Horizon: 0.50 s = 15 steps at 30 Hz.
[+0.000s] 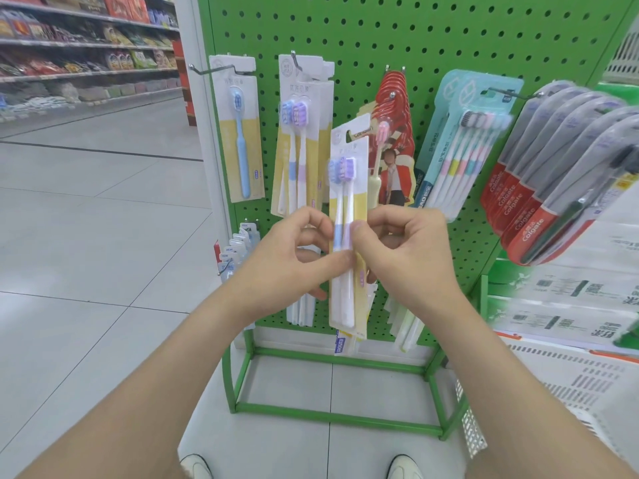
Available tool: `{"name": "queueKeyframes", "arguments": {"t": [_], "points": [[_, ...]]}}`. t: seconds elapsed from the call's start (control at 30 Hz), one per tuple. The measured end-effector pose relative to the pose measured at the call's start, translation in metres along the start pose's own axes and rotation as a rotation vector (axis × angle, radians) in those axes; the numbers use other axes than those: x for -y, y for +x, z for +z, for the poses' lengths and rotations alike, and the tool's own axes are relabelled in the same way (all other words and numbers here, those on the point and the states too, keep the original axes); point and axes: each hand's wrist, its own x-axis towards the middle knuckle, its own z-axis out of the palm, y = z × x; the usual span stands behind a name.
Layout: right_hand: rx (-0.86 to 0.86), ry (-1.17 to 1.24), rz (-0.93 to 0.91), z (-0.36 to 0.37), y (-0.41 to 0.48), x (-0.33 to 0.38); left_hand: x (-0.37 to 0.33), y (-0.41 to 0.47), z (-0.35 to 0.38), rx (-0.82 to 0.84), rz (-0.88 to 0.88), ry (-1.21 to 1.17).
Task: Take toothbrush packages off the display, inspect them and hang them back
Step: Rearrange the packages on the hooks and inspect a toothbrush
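I hold a yellow-and-white twin toothbrush package (pixel 346 188) upright in front of the green pegboard display (pixel 432 36). It has a blue and a purple brush in it. My left hand (pixel 294 257) pinches its left edge at mid height and my right hand (pixel 408 250) pinches its right edge. Matching twin packages (pixel 304 140) hang on a hook just up and left of it. A single blue toothbrush package (pixel 238 133) hangs further left.
Red packages (pixel 394 108), a teal multi-brush pack (pixel 463 146) and several Colgate packs (pixel 553 174) hang to the right. More packages hang on lower hooks behind my hands. A white basket (pixel 570 392) stands at lower right. An aisle with shelves (pixel 86 46) runs left.
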Motion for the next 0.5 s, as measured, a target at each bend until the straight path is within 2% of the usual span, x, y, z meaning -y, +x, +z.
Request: {"name": "queueKeyframes", "arguments": {"t": [0.23,0.37,0.5], "points": [[0.146,0.126,0.026,0.003,-0.003,0.006,0.001,0.000,-0.003,0.027,0.014,-0.027],[0.101,-0.010,0.027,0.004,0.001,-0.004,0.003,0.003,-0.004,-0.015,0.029,0.032],[0.040,-0.018,0.113,0.002,0.005,-0.009,0.003,0.004,-0.005,-0.046,0.004,-0.048]]}}
